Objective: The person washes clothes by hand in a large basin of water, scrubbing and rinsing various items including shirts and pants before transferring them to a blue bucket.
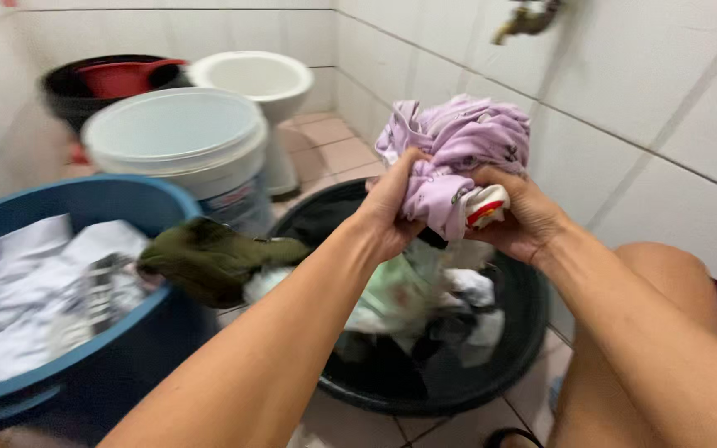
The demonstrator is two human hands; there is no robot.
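Left hand (392, 207) and right hand (520, 220), fingers clamped on bunched lilac garment (458, 145) above black basin (533, 332). Soft, probably wet-heavy; grip thick folds.

1. We see a lilac garment (458, 153) with small dark prints and a white patch marked red and yellow.
2. We see a black basin (458, 390) holding pale green, white and dark laundry (412, 307).
3. We see a blue tub (139, 332) filled with white cloths (35, 290); an olive-green cloth (213, 259) hangs over its rim.
4. We see a white bucket (184, 141), a white toilet bowl (255, 79) and a black pail (72, 95) with a red scoop (126, 76).
5. We see white wall tiles (641, 91) and pinkish floor tiles (334, 145).
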